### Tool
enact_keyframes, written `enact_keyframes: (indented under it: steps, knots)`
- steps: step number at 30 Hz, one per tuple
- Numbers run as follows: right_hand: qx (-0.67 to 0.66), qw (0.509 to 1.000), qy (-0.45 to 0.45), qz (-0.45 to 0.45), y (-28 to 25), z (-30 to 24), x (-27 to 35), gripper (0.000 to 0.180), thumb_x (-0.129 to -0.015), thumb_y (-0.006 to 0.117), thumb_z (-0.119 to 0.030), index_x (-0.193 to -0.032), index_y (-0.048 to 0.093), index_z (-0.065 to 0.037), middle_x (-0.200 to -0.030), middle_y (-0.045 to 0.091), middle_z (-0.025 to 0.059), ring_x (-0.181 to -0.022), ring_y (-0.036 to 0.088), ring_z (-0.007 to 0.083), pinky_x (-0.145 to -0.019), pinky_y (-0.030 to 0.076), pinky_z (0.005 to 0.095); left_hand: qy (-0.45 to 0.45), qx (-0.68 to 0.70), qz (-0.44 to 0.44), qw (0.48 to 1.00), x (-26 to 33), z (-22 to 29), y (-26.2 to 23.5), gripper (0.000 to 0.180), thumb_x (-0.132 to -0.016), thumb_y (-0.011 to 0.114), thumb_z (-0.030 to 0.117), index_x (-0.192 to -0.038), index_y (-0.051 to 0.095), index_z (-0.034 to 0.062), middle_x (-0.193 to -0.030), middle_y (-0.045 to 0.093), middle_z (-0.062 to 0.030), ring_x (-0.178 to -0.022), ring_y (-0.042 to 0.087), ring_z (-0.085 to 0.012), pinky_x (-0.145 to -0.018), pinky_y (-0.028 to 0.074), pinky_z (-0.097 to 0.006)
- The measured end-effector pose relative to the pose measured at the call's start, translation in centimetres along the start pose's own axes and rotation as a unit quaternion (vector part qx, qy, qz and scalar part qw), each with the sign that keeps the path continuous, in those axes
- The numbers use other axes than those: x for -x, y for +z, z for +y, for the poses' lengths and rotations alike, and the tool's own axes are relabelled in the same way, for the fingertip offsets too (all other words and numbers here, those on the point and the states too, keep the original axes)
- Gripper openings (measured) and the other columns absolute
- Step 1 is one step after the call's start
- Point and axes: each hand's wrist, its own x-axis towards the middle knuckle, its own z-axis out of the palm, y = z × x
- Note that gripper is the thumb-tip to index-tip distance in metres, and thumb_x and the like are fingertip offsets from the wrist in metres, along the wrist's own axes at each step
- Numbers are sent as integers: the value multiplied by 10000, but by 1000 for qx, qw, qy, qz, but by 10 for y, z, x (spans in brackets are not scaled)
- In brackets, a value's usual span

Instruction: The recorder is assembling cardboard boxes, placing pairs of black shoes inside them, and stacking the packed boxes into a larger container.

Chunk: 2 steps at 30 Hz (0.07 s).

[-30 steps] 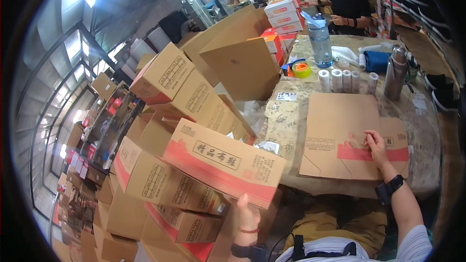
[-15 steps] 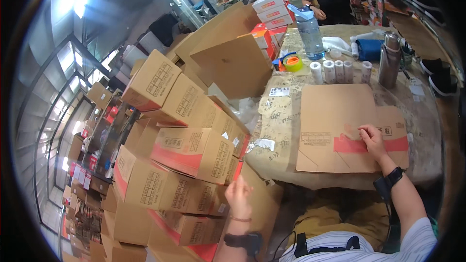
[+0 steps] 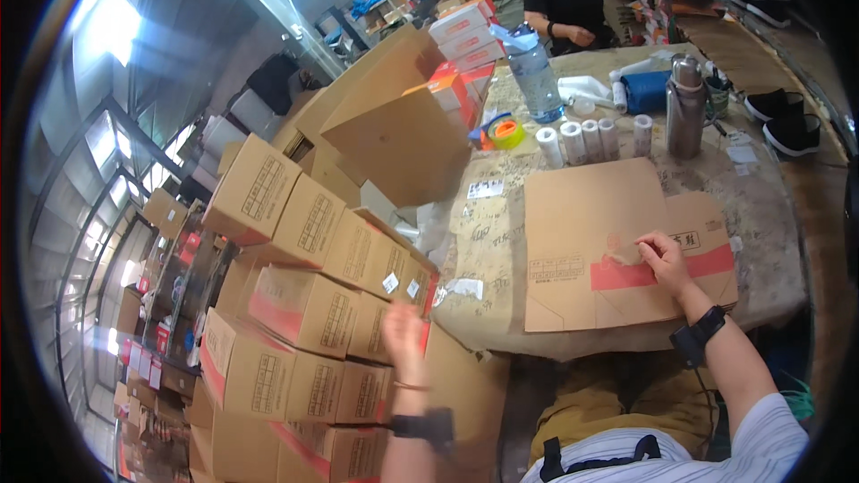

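Note:
Blurred by motion, my left hand (image 3: 404, 333) is raised before a stack of brown cartons (image 3: 335, 317) with red bands and printed panels. It overlaps the stack's right side; whether it touches a carton and how its fingers are set cannot be told. My right hand (image 3: 664, 261) is over a flat, folded brown cardboard carton (image 3: 595, 215) on the table. Its thumb and fingers are pinched together at the red band. A small pale brown patch shows at the fingertips, too unclear to name.
On the table (image 3: 474, 295) stand white rolls (image 3: 591, 140), a water bottle (image 3: 535, 80), a steel flask (image 3: 686, 107) and tape rolls (image 3: 506, 132). A large open carton (image 3: 398, 143) is behind the stack. Across the table stands a person (image 3: 564, 0) in black. Shoes (image 3: 792, 136) lie at right.
My left hand has moved up and left along the stack. A middle carton there sits farther left than before. My right hand keeps its place on the flat carton. The whole view has shifted slightly.

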Motion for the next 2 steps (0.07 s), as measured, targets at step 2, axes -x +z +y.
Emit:
enact_keyframes:
  steps: [2]
  knots:
    - [-124, 990, 68, 25, -8, 11, -4, 137, -916, 589, -169, -985, 646, -66, -815, 589, 18, -689, 534, 94, -626, 439, 224, -4, -28, -139, 990, 3, -23, 29, 425, -888, 627, 179, -1280, 491, 86, -1173, 548, -40, -990, 523, -120, -835, 438, -273]
